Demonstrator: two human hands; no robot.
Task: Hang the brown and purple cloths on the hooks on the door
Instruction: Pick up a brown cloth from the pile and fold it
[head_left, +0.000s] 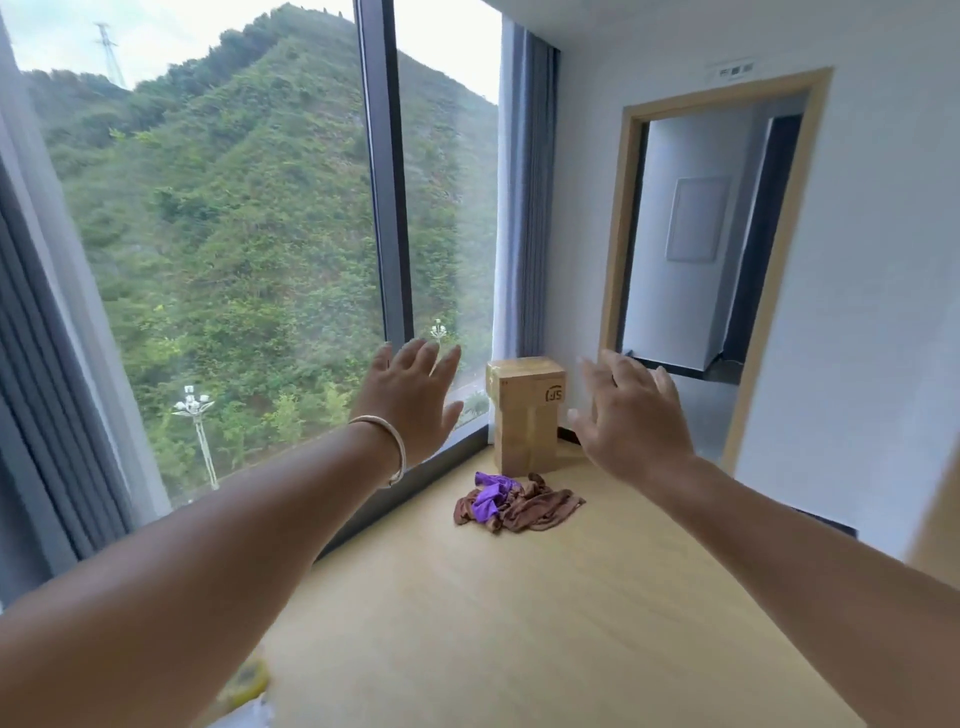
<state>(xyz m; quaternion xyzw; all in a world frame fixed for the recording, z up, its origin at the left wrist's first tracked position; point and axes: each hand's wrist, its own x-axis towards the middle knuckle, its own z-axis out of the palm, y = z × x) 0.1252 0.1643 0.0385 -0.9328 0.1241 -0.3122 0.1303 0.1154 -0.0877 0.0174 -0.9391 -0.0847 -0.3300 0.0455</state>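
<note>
A crumpled brown cloth (540, 508) lies on the light wooden floor (545, 623) near the window corner. A small purple cloth (489, 499) is bunched on top of its left part. My left hand (410, 400) is stretched out in the air above and left of the cloths, fingers spread, with a silver bangle on the wrist. My right hand (631, 415) is held out above and right of them, fingers apart and empty. No hooks or door leaf are in sight.
A cardboard box (525, 413) stands upright in the corner just behind the cloths. A large window (249, 234) with grey curtains fills the left. An open doorway (711, 249) with a wooden frame is at the right. Something yellow (249, 680) lies at the bottom left.
</note>
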